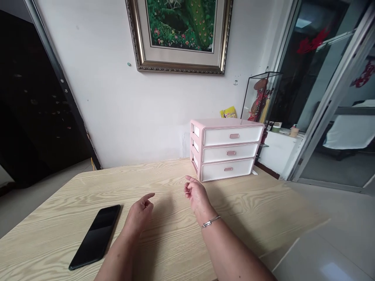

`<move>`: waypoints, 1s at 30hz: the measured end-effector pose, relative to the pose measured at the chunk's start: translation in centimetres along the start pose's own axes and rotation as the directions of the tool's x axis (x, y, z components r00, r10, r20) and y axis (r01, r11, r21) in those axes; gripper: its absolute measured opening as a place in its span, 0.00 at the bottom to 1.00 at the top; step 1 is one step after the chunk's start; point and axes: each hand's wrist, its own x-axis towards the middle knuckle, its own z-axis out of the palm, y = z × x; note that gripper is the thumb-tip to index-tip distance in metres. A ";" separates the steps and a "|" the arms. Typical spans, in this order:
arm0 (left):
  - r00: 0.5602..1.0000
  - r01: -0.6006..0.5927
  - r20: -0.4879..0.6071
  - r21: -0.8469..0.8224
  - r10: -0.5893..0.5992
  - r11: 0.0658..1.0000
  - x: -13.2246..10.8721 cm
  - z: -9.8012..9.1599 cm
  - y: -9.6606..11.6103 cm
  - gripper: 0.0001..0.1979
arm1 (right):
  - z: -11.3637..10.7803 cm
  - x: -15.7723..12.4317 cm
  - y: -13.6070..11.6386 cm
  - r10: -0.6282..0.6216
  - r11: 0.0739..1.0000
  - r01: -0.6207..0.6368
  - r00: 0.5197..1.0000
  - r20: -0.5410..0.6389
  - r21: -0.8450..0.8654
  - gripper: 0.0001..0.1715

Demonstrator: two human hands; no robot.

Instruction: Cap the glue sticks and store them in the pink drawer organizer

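My left hand is above the wooden table, its index finger stretched out and the other fingers curled loosely. Nothing shows in it, and a black smartphone lies flat on the table to its left. My right hand, with a silver bracelet at the wrist, is also raised over the tabletop. Its index finger points out while the others bend inward, with no object visible in them. Just beyond it stands a pink and white drawer unit with three closed drawers; the hand appears apart from it.
The light wooden table reaches the white wall, where a framed picture hangs. Behind the drawers are a yellow packet and a glass display case. A glass sliding door is at the right; a dark doorway is at the left.
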 end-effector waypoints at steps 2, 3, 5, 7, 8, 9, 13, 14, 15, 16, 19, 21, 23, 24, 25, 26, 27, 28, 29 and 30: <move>1.000 0.012 0.011 0.048 -0.013 0.999 -0.1 0.0 -0.4 0.28 | -2.0 1.1 -0.3 -0.006 1.000 0.006 0.998 -0.060 -0.003 0.29; 0.999 0.017 0.025 0.069 -0.019 0.997 -0.1 0.0 -0.7 0.26 | -3.2 1.7 -0.7 -0.010 1.000 0.010 0.996 -0.094 -0.006 0.27; 0.997 0.028 0.065 0.121 -0.037 0.992 -0.1 0.2 -1.4 0.22 | -5.5 2.8 -1.9 -0.024 1.000 0.022 0.985 -0.169 -0.016 0.24; 0.993 0.025 0.108 0.170 -0.043 0.985 -0.1 0.5 -2.0 0.19 | -7.8 3.9 -3.3 -0.034 0.999 0.029 0.968 -0.250 -0.026 0.20; 0.990 0.020 0.132 0.193 -0.046 0.981 -0.2 0.7 -2.2 0.18 | -8.9 4.4 -4.1 -0.036 0.999 0.029 0.957 -0.289 -0.029 0.17; 0.987 0.014 0.153 0.216 -0.048 0.976 -0.3 0.9 -2.3 0.17 | -9.8 4.8 -4.8 -0.033 0.999 0.025 0.945 -0.324 -0.029 0.14; 0.976 -0.022 0.212 0.295 -0.043 0.955 -1.0 1.3 -1.7 0.14 | -12.1 6.3 -7.5 -0.009 1.000 -0.004 0.913 -0.407 -0.030 0.09; 0.975 -0.027 0.220 0.311 -0.045 0.950 -1.1 1.3 -1.5 0.14 | -12.3 6.7 -8.1 -0.005 0.999 -0.010 0.909 -0.416 -0.032 0.10; 0.974 -0.030 0.223 0.325 -0.046 0.945 -1.1 1.2 -1.3 0.14 | -12.4 7.0 -8.6 -0.002 0.999 -0.014 0.907 -0.422 -0.036 0.12; 0.973 -0.029 0.225 0.335 -0.050 0.942 -1.2 1.2 -1.2 0.14 | -12.4 7.2 -9.0 -0.001 0.999 -0.017 0.905 -0.426 -0.040 0.13; 0.973 -0.022 0.222 0.351 -0.060 0.936 -0.9 1.0 -1.3 0.15 | -12.4 8.0 -9.9 -0.002 0.998 -0.024 0.903 -0.430 -0.054 0.16; 0.973 -0.030 0.224 0.351 -0.053 0.936 -0.7 0.9 -1.6 0.16 | -12.3 8.5 -10.3 -0.004 0.997 -0.028 0.903 -0.429 -0.068 0.17; 0.972 -0.048 0.232 0.344 -0.035 0.938 -0.4 1.0 -1.9 0.15 | -12.3 8.9 -10.6 -0.008 0.996 -0.032 0.903 -0.429 -0.085 0.17; 0.972 -0.057 0.234 0.337 -0.025 0.940 -0.4 1.0 -2.0 0.15 | -12.4 9.1 -10.7 -0.010 0.995 -0.033 0.903 -0.430 -0.094 0.18; 0.972 -0.063 0.235 0.331 -0.017 0.942 -0.3 1.1 -2.2 0.15 | -12.4 9.3 -10.8 -0.014 0.994 -0.035 0.902 -0.431 -0.105 0.18; 0.973 -0.064 0.232 0.325 -0.014 0.944 -0.2 1.1 -2.3 0.15 | -12.5 9.4 -10.9 -0.017 0.993 -0.036 0.901 -0.433 -0.116 0.19; 0.973 -0.063 0.229 0.320 -0.012 0.945 -0.2 1.1 -2.4 0.15 | -12.5 9.5 -11.0 -0.020 0.991 -0.039 0.900 -0.435 -0.128 0.19; 0.974 -0.062 0.225 0.315 -0.011 0.947 -0.2 1.2 -2.5 0.15 | -12.6 9.6 -11.1 -0.023 0.989 -0.043 0.899 -0.436 -0.139 0.19; 0.975 -0.061 0.221 0.312 -0.010 0.948 -0.2 1.2 -2.5 0.15 | -12.6 9.6 -11.2 -0.024 0.987 -0.047 0.899 -0.437 -0.151 0.19; 0.975 -0.059 0.220 0.311 -0.012 0.949 -0.1 1.2 -2.6 0.15 | -12.6 9.6 -11.3 -0.024 0.986 -0.052 0.900 -0.436 -0.161 0.18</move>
